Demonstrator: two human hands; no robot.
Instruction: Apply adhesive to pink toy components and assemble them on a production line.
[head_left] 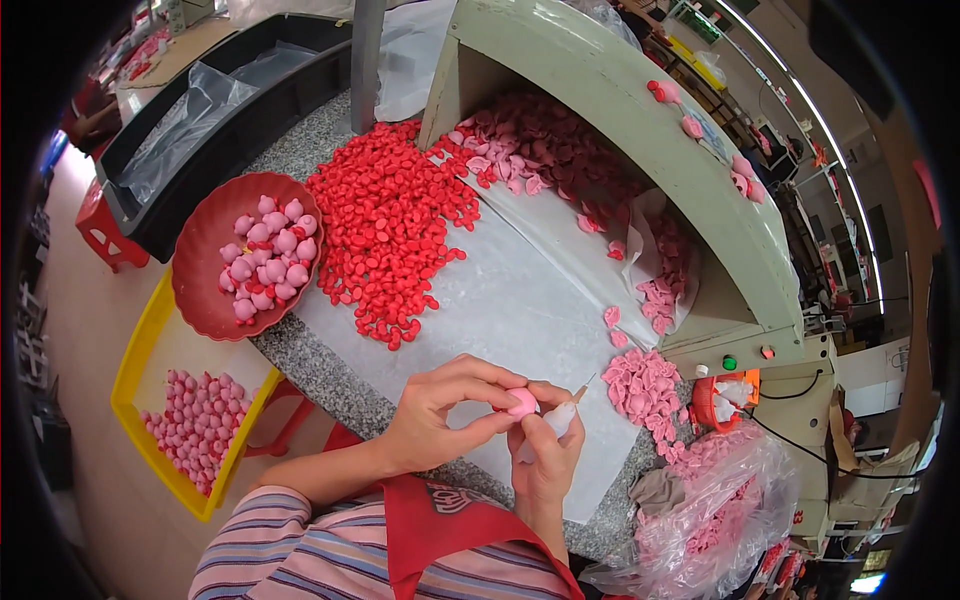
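In front of my chest, my left hand [455, 405] pinches a small round pink piece [522, 403] between thumb and fingers. My right hand [548, 445] is closed beside it, its fingertips meeting the piece's right side. A thin pointed tool [581, 393] sticks out from the right fingers, along with something white and soft [560, 416]. Whether that white part is a cloth or belongs to the tool I cannot tell. Both hands are above white sheet paper [500, 290]. Beyond them lies a big heap of small red pieces [390, 220]. Flat pink pieces [645, 388] are piled right of my hands.
A red fluted bowl [190, 285] with pink round pieces stands left. Below it is a yellow-rimmed tray [135, 365] holding more. A black crate [185, 160] sits behind. The pale green machine housing [640, 110] arches over pink pieces. A clear plastic bag [765, 480] lies right, near an orange basket [708, 403].
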